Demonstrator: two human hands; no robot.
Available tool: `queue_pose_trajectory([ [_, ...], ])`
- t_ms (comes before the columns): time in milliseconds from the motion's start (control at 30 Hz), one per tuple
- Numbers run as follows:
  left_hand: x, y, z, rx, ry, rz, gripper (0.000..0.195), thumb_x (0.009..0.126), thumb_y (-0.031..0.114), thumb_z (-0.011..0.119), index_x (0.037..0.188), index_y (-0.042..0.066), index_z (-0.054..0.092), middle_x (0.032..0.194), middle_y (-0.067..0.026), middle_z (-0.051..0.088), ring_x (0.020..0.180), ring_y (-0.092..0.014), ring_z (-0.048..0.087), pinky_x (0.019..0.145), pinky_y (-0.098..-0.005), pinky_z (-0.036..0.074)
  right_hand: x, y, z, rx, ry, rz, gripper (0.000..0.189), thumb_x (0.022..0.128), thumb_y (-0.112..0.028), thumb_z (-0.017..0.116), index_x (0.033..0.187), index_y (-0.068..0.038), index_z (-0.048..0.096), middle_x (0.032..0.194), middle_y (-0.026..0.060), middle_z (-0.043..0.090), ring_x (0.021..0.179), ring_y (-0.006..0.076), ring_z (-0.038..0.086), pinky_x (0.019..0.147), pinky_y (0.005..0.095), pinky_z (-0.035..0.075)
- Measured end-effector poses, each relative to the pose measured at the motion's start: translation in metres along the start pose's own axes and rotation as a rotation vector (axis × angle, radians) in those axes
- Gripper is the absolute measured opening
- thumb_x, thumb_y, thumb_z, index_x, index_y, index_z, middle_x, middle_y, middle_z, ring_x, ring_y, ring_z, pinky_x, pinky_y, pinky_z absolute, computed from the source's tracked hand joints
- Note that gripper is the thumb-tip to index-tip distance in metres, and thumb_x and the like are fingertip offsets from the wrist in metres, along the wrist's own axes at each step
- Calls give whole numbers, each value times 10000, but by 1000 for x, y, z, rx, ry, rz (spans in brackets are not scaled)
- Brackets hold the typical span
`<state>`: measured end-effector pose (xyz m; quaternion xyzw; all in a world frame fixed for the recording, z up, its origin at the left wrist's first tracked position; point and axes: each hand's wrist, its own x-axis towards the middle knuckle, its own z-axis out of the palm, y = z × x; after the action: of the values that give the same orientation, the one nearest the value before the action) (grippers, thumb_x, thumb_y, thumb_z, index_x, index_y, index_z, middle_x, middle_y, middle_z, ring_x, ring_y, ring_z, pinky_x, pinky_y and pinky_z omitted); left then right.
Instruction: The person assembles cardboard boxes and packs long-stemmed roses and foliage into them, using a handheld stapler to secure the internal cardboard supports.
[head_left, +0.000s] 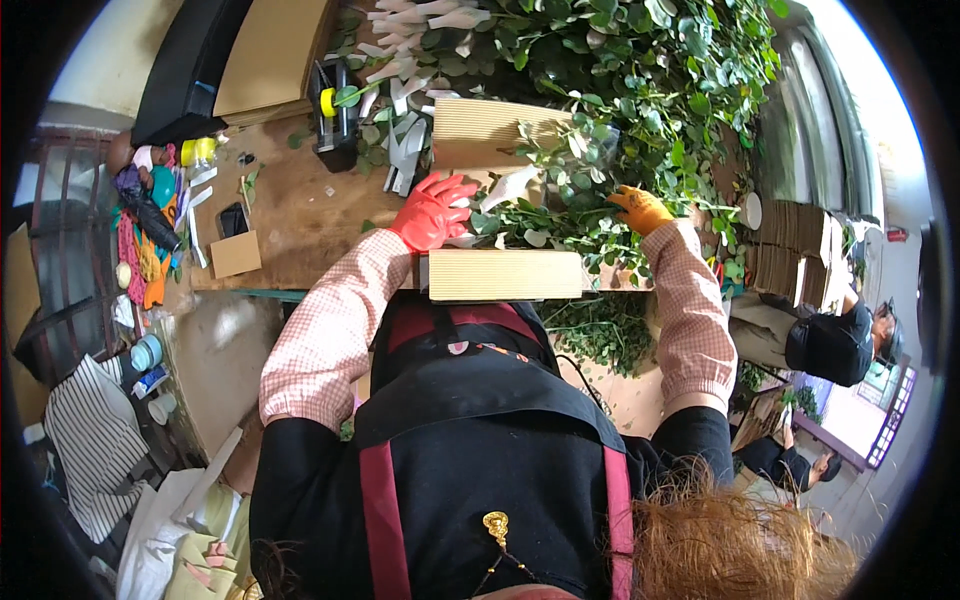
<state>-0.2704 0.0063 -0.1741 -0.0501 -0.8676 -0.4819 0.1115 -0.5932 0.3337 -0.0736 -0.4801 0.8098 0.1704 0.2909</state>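
My left hand (429, 216), in a red rubber glove, lies at the left end of a bunch of leafy stems, fingers stretched over pale wrapped heads. Whether it grips them is hidden. My right hand (641, 210), in an orange glove, has its fingers bent around leafy stems (574, 225) at the right of the bunch. Between the hands a flower head in a white sleeve (510, 187) points up and right. One corrugated cardboard piece (506, 275) stands along the table's near edge; another cardboard piece (487, 124) is behind the bunch, partly covered by leaves.
A large heap of leafy stems (637, 82) fills the far right, with several white-sleeved heads (409, 26) beside it. A black tape dispenser (336, 120) and cardboard sheets (270, 52) are on the wooden table (300, 202). Two other people (832, 341) are at the right.
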Motion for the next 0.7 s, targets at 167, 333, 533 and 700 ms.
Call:
queue_pose_trajectory([
  [167, 16, 14, -13, 173, -197, 68, 277, 812, 98, 693, 1081, 38, 662, 1268, -150, 622, 1088, -338, 627, 894, -425, 527, -2, -18, 21, -1, -164, 180, 544, 932, -317, 597, 1454, -250, 458, 1498, 129, 442, 1313, 334, 488, 1047, 444, 433],
  [333, 20, 36, -15, 55, -100, -42, 257, 773, 137, 729, 995, 19, 675, 1192, -168, 645, 1080, -361, 620, 923, -424, 511, -14, 30, 81, 873, 272, 244, 436, 827, -267, 674, 1230, -101, 645, 1123, 123, 703, 1023, 300, 660, 909, 356, 501],
  [533, 13, 32, -14, -109, -129, -223, 280, 796, 133, 714, 1045, 11, 676, 1221, -163, 632, 1126, -358, 590, 961, -426, 482, -10, -10, -9, 352, 838, 371, 369, 844, -320, 699, 1139, -106, 642, 1108, 133, 653, 1021, 342, 626, 877, 432, 508],
  [700, 20, 43, -17, 54, -183, -132, 294, 810, 166, 710, 1077, 48, 675, 1244, -142, 629, 1135, -356, 585, 970, -434, 476, 45, -42, -30, 50, 721, 27, 449, 789, -359, 745, 1165, -151, 613, 1127, 72, 641, 1132, 285, 574, 927, 424, 462],
])
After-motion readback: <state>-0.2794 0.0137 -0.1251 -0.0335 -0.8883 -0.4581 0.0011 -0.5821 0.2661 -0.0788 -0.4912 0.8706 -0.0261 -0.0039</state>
